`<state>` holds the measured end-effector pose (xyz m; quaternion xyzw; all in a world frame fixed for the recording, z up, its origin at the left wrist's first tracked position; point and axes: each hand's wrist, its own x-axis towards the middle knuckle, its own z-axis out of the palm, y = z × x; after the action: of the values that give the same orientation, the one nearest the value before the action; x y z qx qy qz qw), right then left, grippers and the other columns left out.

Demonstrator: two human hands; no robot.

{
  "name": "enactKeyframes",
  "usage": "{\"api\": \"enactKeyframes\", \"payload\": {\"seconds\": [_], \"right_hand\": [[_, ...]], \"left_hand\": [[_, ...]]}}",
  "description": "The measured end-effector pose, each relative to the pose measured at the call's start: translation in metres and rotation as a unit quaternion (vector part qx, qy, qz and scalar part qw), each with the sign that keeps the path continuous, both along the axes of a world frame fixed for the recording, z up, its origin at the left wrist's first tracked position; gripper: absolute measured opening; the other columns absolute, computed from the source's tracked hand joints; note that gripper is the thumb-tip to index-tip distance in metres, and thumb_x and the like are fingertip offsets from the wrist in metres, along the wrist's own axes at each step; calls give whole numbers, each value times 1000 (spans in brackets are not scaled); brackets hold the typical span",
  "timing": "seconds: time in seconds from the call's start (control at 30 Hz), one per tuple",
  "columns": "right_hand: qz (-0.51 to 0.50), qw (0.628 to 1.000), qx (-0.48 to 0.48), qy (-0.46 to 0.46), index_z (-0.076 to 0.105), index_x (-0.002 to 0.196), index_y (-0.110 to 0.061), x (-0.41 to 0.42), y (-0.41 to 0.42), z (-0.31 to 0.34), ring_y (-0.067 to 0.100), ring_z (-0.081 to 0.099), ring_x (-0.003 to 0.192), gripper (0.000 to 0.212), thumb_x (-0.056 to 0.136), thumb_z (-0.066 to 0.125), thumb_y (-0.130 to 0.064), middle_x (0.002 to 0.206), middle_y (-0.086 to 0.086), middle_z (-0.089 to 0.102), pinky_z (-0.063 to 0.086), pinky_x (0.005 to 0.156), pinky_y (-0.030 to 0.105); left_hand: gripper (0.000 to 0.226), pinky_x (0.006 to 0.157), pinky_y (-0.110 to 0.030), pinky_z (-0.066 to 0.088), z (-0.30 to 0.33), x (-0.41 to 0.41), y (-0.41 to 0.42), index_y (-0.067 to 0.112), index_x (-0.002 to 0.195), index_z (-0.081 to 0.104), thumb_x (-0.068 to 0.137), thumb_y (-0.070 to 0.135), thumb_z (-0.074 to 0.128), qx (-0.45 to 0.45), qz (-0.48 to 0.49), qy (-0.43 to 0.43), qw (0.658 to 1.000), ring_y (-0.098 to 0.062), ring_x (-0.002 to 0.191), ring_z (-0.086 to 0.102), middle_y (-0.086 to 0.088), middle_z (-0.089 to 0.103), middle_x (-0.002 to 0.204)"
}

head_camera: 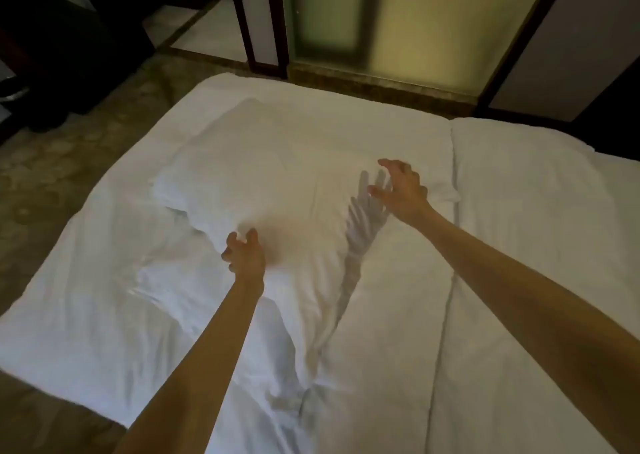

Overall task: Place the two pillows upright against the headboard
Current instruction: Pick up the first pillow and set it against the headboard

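A white pillow [263, 173] lies flat on the white bed [104, 297], near the bed's middle. My left hand [244, 254] pinches the pillow's near edge, fingers closed on the fabric. My right hand [398, 190] hovers just above the pillow's right side with fingers spread, holding nothing, and throws a shadow on the cloth. A second white pad or pillow [526, 190] lies to the right, across a seam; I cannot tell which it is. No headboard shows.
Rumpled sheet folds [304, 367] run toward me between my arms. Brown patterned floor [69, 148] lies left of the bed. Beyond the bed stand frosted glass panels [398, 13] in dark frames. Dark furniture [52, 37] fills the far left.
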<state>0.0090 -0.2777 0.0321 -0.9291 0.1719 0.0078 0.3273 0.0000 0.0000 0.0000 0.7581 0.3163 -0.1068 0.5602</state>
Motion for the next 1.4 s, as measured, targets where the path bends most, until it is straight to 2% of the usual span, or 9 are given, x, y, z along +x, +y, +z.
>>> {"api": "enactKeyframes", "payload": {"seconds": [0.2,0.37,0.57,0.67,0.77,0.83,0.93,1.13,1.4], "right_hand": [[42,992,-87,84,31,136,-28,49,4,-14,35,38,130,72,79,43,-71,148,6,35,26,101,59],[16,980,-143,136,42,127,-10,65,15,-41,37,45,120,73,84,37,-69,130,15,49,32,97,54],[84,992,-88,43,41,91,-11,61,19,-67,39,58,97,24,100,34,-31,101,23,63,34,73,39],[78,992,-99,10,47,96,-7,54,21,-66,40,60,88,34,102,27,-34,92,25,64,36,66,37],[60,989,-135,-12,51,99,-9,45,22,-53,39,60,88,43,101,23,-42,93,23,64,39,68,39],[58,989,-131,-37,52,92,-10,39,23,-40,38,60,87,45,100,24,-44,90,21,64,37,67,38],[62,991,-102,-65,46,78,-14,16,25,-22,33,57,77,44,99,26,-46,75,13,58,35,62,34],[48,994,-30,-88,44,67,-14,-77,23,-22,27,48,61,47,99,31,-46,60,5,51,31,57,33],[-10,998,33,-58,40,56,-17,-243,-15,-64,27,51,53,49,98,39,-42,49,0,47,36,54,36]], "left_hand": [[50,104,-51,29,-24,28,-9,5,144,27,100,29,33,28,29,18,999,-42,132,31,-24,27,149],[73,109,-52,33,-37,49,-12,5,143,26,91,55,36,-39,114,51,991,-42,134,36,-23,33,148],[71,93,-43,37,-55,44,-10,8,141,27,90,57,38,-121,205,87,967,-36,122,46,-16,45,139],[53,82,-37,40,-58,41,-6,5,131,42,95,44,35,-123,172,55,976,-33,107,52,-17,54,129],[45,88,-44,47,-53,34,1,-2,114,57,98,33,34,-72,153,23,985,-37,102,57,-23,61,118],[44,81,-43,47,-47,28,6,-6,107,60,97,29,36,-53,156,-3,986,-38,101,59,-20,64,97],[41,69,-34,39,-39,8,14,-5,96,60,96,29,37,-36,159,-36,986,-30,82,53,-6,52,69],[40,59,-31,34,-25,-59,18,10,61,45,95,31,38,-20,143,-73,987,-18,61,41,-2,43,61],[46,75,-38,44,-44,-201,-18,5,75,54,99,38,33,39,95,-90,991,-24,74,53,-6,56,71]]}}
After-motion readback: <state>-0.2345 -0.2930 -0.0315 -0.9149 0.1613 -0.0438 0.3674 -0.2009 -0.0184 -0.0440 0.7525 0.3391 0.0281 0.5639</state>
